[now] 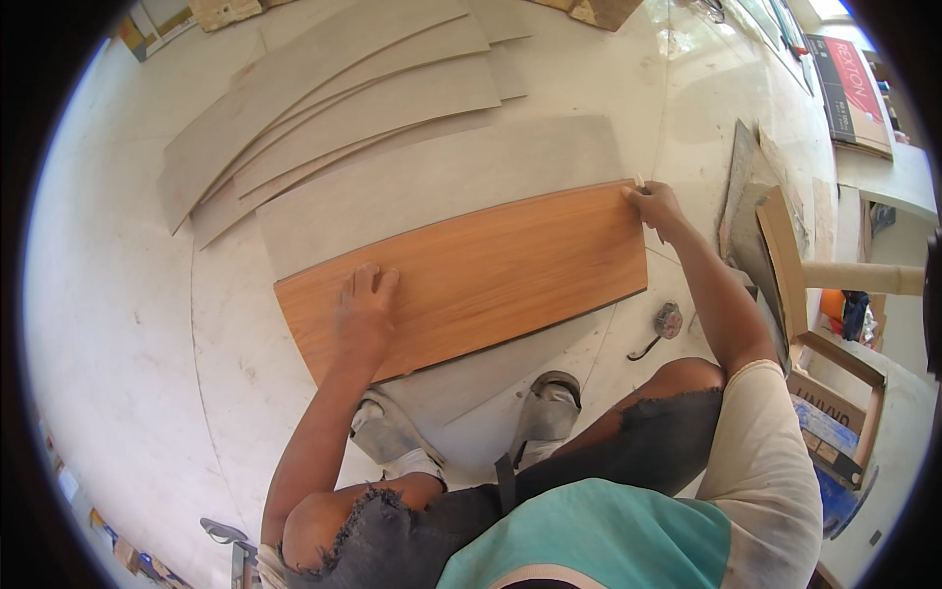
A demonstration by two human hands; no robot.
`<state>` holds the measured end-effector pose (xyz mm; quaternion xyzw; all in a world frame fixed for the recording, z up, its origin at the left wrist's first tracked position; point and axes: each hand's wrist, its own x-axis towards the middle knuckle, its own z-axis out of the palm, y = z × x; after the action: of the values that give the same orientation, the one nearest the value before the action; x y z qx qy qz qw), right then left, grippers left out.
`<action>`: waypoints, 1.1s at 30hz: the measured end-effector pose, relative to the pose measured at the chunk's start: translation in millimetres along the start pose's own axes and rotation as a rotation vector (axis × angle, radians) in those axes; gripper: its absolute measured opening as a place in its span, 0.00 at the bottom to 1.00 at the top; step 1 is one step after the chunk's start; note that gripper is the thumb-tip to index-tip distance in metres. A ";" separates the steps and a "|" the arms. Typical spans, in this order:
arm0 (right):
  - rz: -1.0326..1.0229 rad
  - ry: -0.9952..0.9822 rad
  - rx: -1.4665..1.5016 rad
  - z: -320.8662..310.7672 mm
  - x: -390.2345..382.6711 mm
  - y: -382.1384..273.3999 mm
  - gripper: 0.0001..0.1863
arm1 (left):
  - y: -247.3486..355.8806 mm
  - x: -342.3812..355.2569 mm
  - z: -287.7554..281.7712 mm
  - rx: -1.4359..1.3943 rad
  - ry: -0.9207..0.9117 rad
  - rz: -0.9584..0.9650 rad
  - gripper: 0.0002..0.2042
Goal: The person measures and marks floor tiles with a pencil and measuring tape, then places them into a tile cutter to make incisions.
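An orange wood-look plank [500, 275] lies crosswise on pale grey sheets [432, 167] in front of me. My left hand [365, 309] rests on the plank's left part, fingers apart and slightly bent. My right hand [653, 206] is closed at the plank's far right corner, thumb at the top edge, around a small, pale-tipped item that I cannot make out. A tape measure [667, 322] with a dark strap lies on the floor right of the plank. My sandalled feet are just below the plank.
A fanned stack of grey sheets [324, 108] lies at the upper left. On the right lean boards and cardboard [780, 255], with a pale pole, an open frame [849, 378] and a printed box [844, 93]. A metal tool [226, 532] lies at the lower left on the white floor [128, 294].
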<state>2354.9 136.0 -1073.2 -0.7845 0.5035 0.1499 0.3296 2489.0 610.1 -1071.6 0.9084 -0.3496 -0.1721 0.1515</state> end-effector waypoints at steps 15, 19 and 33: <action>0.058 0.027 -0.086 -7.3 -6.0 -10.7 0.20 | 53.7 14.4 8.4 0.091 -0.186 -0.058 0.31; -0.028 0.066 -0.145 6.3 -2.9 -19.5 0.20 | 31.3 7.4 13.4 0.096 -0.182 -0.019 0.30; -0.878 0.203 -0.155 51.4 -85.3 -203.9 0.21 | 31.3 8.3 15.4 0.226 -0.006 0.089 0.25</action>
<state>2502.9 285.5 -988.1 -0.9566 0.1403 -0.0443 0.2514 2470.0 579.8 -1074.7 0.9027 -0.4073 -0.1276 0.0546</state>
